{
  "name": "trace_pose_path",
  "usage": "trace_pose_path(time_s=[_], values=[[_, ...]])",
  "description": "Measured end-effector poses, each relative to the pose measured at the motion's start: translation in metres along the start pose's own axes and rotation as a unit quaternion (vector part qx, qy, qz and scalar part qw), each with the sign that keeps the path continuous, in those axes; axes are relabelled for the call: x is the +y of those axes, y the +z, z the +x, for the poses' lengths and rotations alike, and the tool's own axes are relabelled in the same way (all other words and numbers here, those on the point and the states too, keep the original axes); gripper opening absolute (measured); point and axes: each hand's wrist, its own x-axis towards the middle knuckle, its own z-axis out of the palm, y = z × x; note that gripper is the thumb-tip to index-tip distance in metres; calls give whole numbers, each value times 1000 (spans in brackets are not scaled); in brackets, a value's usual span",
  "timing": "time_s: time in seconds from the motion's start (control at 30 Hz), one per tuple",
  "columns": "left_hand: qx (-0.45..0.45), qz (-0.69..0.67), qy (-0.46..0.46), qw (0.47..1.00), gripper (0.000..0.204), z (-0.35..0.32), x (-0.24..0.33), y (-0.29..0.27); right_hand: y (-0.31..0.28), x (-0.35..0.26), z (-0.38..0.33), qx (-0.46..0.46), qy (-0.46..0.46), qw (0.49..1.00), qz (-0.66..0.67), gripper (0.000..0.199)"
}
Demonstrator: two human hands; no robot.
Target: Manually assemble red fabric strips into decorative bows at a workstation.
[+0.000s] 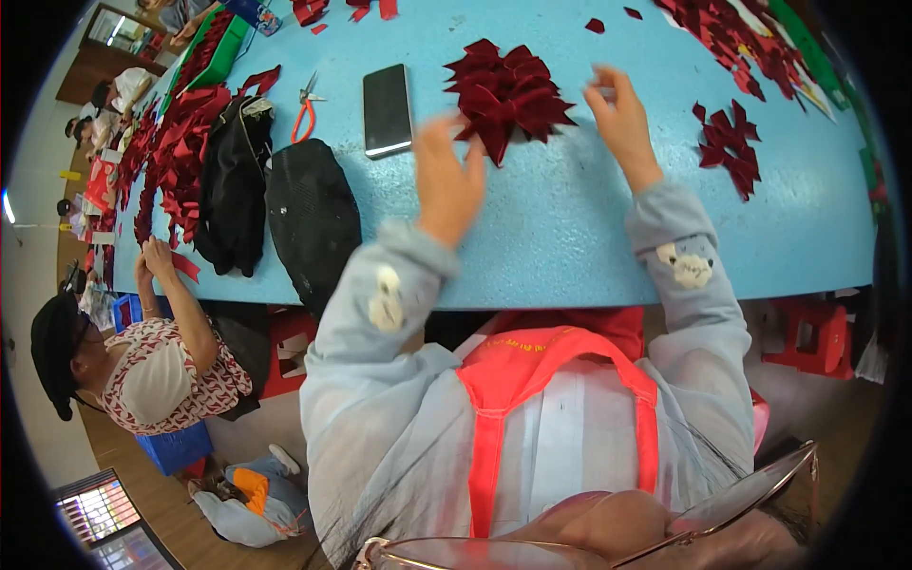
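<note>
A dark red velvet bow cluster (pixel 508 95) with many pointed petals lies on the blue table (pixel 532 237) in front of me. My left hand (pixel 448 180) hovers at its near left side, a little blurred, thumb apart from the fingers and nothing visible in it. To the right of the cluster my right hand (pixel 622 123) is raised with bent fingers spread apart, holding nothing I can see. Both forearms wear pale grey-blue sleeves. A dark smartphone (pixel 388 109) lies left of the cluster.
Red-handled pliers (pixel 304 114) lie beyond a black cloth bag (pixel 313 214) and a dark garment (pixel 235 180). Red fabric pieces (pixel 731 150) lie at the right, with more heaped at both far corners. A green basket (pixel 223 52) stands far left; a co-worker (pixel 157 370) sits left.
</note>
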Motion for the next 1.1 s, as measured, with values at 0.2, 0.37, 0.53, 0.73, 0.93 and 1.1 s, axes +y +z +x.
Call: trace_pose_path(time_s=[0.2,0.37,0.53,0.73,0.93,1.1], values=[[-285,-93,219,928,18,-51,22,-6,6,20,-31,-122,-21,982,-143,14],[-290,-108,166,936,20,-52,21,-5,7,17,-32,-109,-17,985,-136,10],[-281,-115,166,938,15,-51,22,-7,8,17,-34,-100,-18,988,-119,10],[-60,-90,-102,989,11,11,-24,5,10,-11,-29,-43,-295,946,-126,23],[-201,-47,-255,944,20,73,-55,42,54,-41,-24,-162,-357,901,-188,41],[-166,-145,-228,948,19,69,-65,54,57,-34,-23,-185,-347,899,-193,43]])
